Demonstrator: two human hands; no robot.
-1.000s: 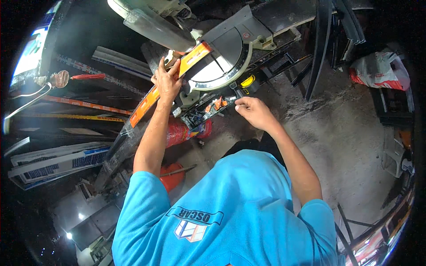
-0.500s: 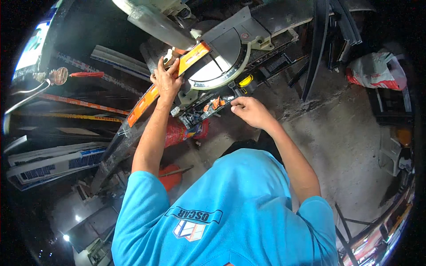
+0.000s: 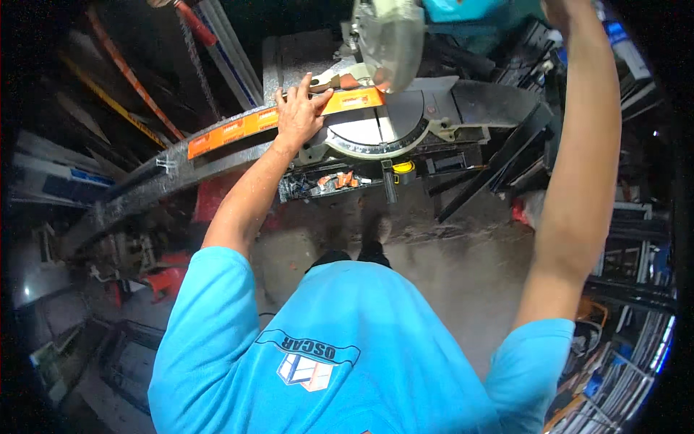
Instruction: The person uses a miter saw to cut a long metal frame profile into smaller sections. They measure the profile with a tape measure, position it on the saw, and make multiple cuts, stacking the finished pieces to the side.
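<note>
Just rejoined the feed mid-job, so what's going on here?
The person's left hand rests on a long, straight orange-wrapped bar lying along the back of the round grey metal saw table. The bar's right end is close to the saw's see-through rounded guard. The right hand is at the picture's upper edge, partly cut off; whether it holds anything can't be told.

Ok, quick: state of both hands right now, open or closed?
Left hand: open, spread on the orange bar.
Right hand: partly cut off at the picture's top edge; can't tell.
</note>
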